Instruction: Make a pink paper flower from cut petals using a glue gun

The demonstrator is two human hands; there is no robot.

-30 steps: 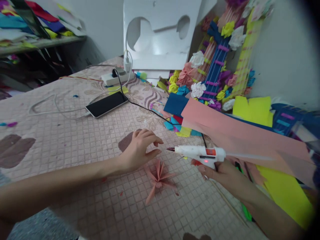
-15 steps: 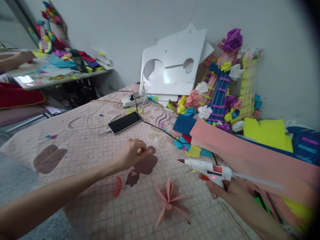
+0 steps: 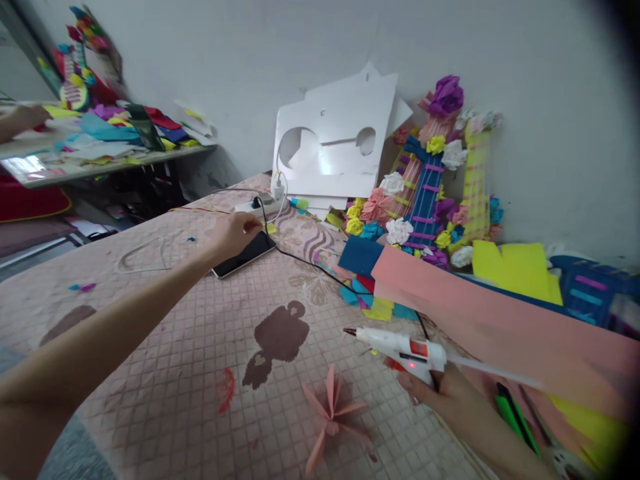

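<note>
My left hand is stretched over the far part of the table, above the near-left end of a smartphone. Its fingers are curled in toward the thumb; whatever is between them, if anything, is too small to make out. In my right hand is a white hot glue gun, its red light lit and its nozzle pointing left. A clear glue stick pokes out of its back. Below the nozzle, a pink folded-paper flower with spread petals lies on the tablecloth.
A power strip with cords sits behind the phone. Long pink paper, yellow sheets and paper-flower-trimmed guitars line the right side. White cut-out boards lean on the wall. Another person's hand is at a neighbouring table.
My left hand has moved away from the glue gun's nozzle, leftward and back to the phone, its fingers curling in. The right hand keeps the glue gun over the flower. The camera view has shifted.
</note>
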